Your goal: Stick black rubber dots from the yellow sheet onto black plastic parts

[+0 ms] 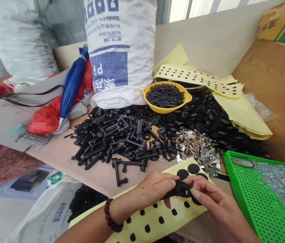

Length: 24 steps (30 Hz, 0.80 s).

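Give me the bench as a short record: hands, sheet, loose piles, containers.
Left hand: holds a black crank handle
Right hand: pinches the handle's round end
Under hands: yellow sheet with black round pads
Loose piles: black crank handles; shiny metal clips, right of them
Yellow bowl: black ridged pins
Green tray: small silvery pieces

Left hand, right hand near each other, fingers curled in pinch; bare forearms slanting inward.
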Tool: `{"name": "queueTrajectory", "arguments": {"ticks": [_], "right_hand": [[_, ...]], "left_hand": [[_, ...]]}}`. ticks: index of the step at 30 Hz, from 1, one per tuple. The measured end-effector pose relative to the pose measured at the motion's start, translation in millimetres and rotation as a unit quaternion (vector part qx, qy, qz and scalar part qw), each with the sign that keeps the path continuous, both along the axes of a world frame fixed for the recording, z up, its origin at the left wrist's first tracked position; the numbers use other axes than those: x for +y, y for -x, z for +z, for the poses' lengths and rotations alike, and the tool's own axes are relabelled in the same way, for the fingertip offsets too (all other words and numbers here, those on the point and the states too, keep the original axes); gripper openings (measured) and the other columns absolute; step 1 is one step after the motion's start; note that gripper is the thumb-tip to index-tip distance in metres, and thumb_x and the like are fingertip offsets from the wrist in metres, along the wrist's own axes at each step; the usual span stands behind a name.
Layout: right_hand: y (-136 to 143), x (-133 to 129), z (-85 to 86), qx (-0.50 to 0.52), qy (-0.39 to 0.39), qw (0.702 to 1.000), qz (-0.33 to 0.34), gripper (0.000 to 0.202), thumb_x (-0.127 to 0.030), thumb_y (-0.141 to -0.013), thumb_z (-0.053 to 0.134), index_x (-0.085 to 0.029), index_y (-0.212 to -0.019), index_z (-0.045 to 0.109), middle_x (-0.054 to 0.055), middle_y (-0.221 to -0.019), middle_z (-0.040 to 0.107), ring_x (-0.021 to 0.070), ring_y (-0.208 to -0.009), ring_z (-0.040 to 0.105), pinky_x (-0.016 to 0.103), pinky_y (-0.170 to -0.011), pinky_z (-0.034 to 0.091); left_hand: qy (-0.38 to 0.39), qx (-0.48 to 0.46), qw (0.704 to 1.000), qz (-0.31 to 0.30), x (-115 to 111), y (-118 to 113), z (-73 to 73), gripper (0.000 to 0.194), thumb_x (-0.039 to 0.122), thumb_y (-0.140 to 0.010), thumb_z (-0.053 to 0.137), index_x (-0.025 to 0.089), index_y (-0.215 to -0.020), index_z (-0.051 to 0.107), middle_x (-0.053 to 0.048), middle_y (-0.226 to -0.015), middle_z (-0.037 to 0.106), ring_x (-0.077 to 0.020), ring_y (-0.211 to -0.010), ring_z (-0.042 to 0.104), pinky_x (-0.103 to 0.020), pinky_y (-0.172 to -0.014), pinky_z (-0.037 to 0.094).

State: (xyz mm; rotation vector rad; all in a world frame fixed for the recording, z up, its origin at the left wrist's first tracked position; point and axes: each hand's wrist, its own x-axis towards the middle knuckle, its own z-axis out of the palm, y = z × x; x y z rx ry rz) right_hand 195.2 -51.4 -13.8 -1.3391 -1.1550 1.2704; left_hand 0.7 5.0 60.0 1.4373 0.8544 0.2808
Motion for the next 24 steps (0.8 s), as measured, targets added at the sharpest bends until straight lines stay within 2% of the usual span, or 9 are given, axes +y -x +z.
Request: {"name": "queueTrajectory", "arguments": {"ticks": [7, 11, 17, 24], "right_hand": [[5, 1, 5.6, -0.009, -0.008, 1.0, -0.023, 0.03, -0.046, -0.071, 0.071, -0.022, -0.056, 0.062, 0.008, -0.087, 0.07, 0.0266, -0.083, 0.064, 0.029, -0.067, 0.053], [3, 0, 4.5, -0.011, -0.007, 1.0, -0.012, 0.027, -0.043, -0.075, 0.069, -0.022, -0.059, 0.062, 0.008, -0.089, 0.069, 0.0254, -0.087, 0.063, 0.028, -0.072, 0.052], [2, 2, 4.3, -0.019, -0.008, 1.0, 0.002, 0.03, -0.047, -0.073, 0.07, -0.023, -0.059, 0.061, 0.009, -0.086, 0.069, 0.0277, -0.09, 0.064, 0.031, -0.073, 0.054], [15, -3, 9.6, -0.007, -0.008, 0.998, -0.06, 0.033, -0.05, -0.072, 0.07, -0.023, -0.058, 0.058, 0.006, -0.083, 0.068, 0.0239, -0.083, 0.064, 0.028, -0.07, 0.053]], "left_hand": [[-0.002, 0.033, 0.999, 0.005, -1, -1, -3.8, 0.03, 0.034, -0.088, 0.042, 0.014, -0.091, 0.065, -0.001, -0.072, 0.054, -0.0117, -0.059, 0.053, -0.021, -0.059, 0.042], [-0.006, 0.038, 0.999, 0.009, -2, -2, -9.2, 0.031, 0.033, -0.087, 0.043, 0.014, -0.095, 0.066, -0.001, -0.072, 0.056, -0.011, -0.056, 0.052, -0.02, -0.055, 0.04], [-0.006, 0.044, 0.999, 0.015, -2, -2, -16.8, 0.035, 0.034, -0.086, 0.044, 0.012, -0.1, 0.068, -0.002, -0.072, 0.058, -0.0093, -0.051, 0.051, -0.02, -0.049, 0.036], [-0.001, 0.045, 0.998, 0.048, -6, -2, -26.6, 0.036, 0.031, -0.084, 0.046, 0.012, -0.106, 0.066, 0.0, -0.065, 0.055, -0.0082, -0.049, 0.051, -0.017, -0.045, 0.033]]}}
